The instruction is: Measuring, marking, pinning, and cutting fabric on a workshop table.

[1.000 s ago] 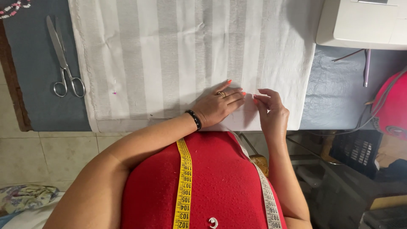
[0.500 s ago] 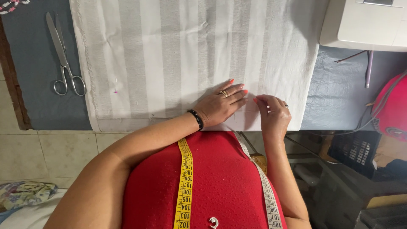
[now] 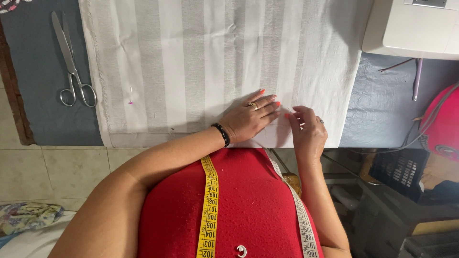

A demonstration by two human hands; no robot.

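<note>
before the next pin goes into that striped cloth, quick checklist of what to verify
1. Striped cloth lies flat on the table: ok, only faint creases.
2. Left hand presses the cloth flat near its front edge: ok.
3. Right hand pinches at the cloth beside the left fingertips: ok; whether it holds a pin, cannot tell.
4. Pink-headed pin sits in the cloth near its left edge: ok.
5. Scissors lie clear of the cloth, closed: ok.
6. Tape measure hangs round the neck, off the cloth: ok.
</note>
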